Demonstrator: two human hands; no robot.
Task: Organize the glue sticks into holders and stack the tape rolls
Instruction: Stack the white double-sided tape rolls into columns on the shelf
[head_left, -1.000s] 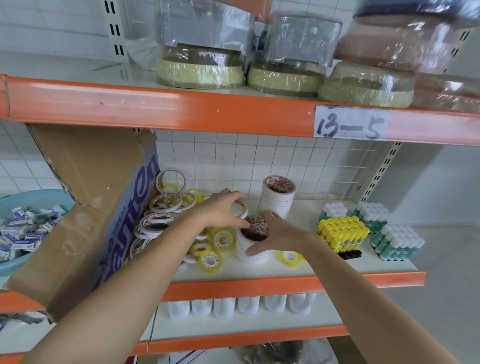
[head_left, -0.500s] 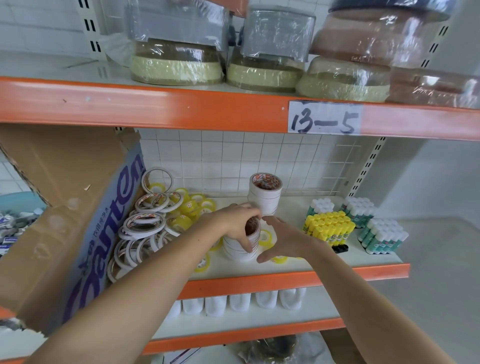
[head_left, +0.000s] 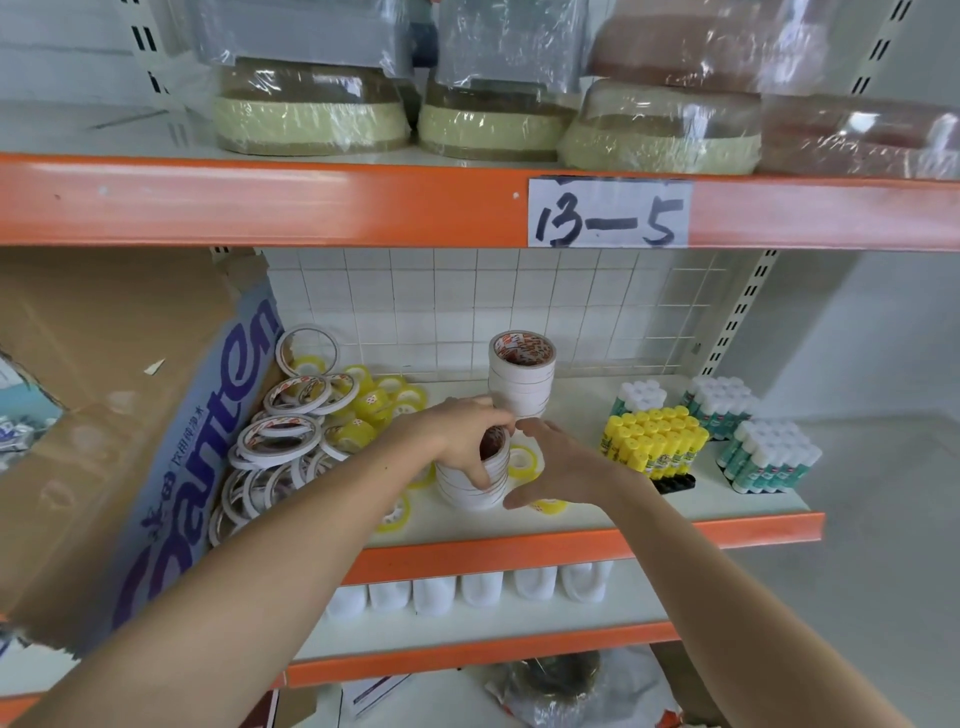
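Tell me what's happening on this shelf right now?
A person is stacking white tape rolls on the middle shelf. The left hand grips the top of a short front stack, and the right hand steadies its side. A taller stack stands just behind. Loose tape rolls lie piled to the left against a cardboard box. Yellow-capped glue sticks and white-capped ones sit to the right.

White tape rolls (head_left: 470, 480) with a red-brown core sit under the left hand (head_left: 457, 436). Left of it lie yellow tape rolls (head_left: 366, 410) and a brown box (head_left: 130, 415) with purple lettering. Right of the right hand (head_left: 561, 465) stand yellow-capped glue sticks (head_left: 652, 441) and white-capped green glue sticks (head_left: 769, 457). The shelf edge (head_left: 753, 527) is orange.
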